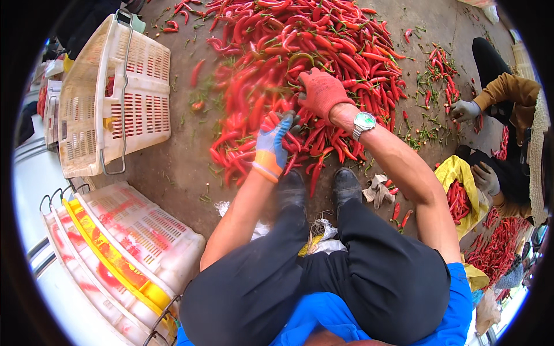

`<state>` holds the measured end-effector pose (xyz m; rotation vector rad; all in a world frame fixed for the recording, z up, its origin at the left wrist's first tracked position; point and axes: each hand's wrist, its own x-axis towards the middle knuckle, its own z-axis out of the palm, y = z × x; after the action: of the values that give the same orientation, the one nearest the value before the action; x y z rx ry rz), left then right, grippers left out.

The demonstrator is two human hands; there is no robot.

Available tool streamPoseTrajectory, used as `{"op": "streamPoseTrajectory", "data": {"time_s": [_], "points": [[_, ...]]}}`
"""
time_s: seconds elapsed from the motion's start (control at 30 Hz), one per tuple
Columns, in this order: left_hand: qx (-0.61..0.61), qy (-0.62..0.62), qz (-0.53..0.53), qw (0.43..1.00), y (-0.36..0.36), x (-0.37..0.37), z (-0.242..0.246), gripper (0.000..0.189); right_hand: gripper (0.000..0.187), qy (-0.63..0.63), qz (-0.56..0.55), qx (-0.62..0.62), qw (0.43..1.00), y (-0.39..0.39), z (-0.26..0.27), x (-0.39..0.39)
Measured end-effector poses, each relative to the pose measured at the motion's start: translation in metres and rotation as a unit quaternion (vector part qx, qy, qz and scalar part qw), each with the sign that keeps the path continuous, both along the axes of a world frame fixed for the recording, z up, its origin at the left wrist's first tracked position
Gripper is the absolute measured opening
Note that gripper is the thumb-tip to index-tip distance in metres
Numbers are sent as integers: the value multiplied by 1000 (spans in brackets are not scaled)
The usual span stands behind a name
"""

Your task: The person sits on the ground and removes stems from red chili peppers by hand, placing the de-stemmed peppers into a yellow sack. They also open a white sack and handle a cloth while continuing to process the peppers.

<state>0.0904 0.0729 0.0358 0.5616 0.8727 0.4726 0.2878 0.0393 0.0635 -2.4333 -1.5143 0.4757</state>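
A large heap of red chili peppers (346,47), many with green stems, lies on the ground before my boots. My left hand (273,140), in a blue, grey and orange work glove, is curled around some red chili peppers (270,121) at the near side of the heap. My right hand (322,93), in a red coated glove, rests over the heap with its fingers bent down among the peppers. Its fingertips are partly hidden, so what they grip is unclear. Peppers left of my hands are blurred.
A white slatted plastic crate (136,95) with a wire handle stands at left, above stacked stained crates (143,225) and a yellow one (112,259). At right, a person's gloved hand (465,110) is by a small pepper pile; a yellow sack (446,173) holds peppers. Cut stems (426,125) litter the ground.
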Motion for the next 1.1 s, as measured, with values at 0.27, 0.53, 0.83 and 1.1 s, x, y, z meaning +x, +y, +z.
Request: {"op": "streamPoseTrajectory", "data": {"time_s": [0.27, 0.53, 0.83, 1.1], "points": [[108, 20, -217, 970, -34, -23, 18, 43, 25, 585, -200, 121, 776, -91, 30, -53], [-55, -4, -311, 949, -61, -60, 5, 39, 20, 543, -185, 27, 819, -115, 6, -81], [36, 56, -106, 992, -35, -74, 2, 29, 53, 32, -29, 30, 999, 6, -25, -56], [94, -31, -79, 992, -30, -67, -3, 31, 27, 612, -82, 16, 787, -61, 1, -23]]}}
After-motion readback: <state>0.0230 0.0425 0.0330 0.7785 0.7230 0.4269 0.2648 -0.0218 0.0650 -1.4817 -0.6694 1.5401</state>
